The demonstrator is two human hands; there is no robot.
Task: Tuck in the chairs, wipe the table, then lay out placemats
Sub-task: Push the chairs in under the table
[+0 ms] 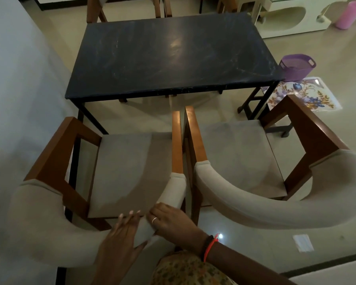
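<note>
Two wooden armchairs with beige padded backs stand pulled out from the near side of a dark table [173, 54]. On the curved backrest of the left chair [130, 167] both my hands rest side by side. My left hand [121, 235] lies flat over the padding with its fingers spread. My right hand [171, 221], with a ring and a red wrist thread, grips the same padding just to the right. The right chair [240, 157] stands apart, angled slightly outward, untouched. A floral placemat [304, 95] lies on the floor right of the table.
A purple basket [296, 66] sits on the floor by the table's right corner. Another wooden chair [123, 7] stands at the far side. A wall runs along the left. A cream cabinet [286, 15] and a pink bin [349, 15] are at the back right.
</note>
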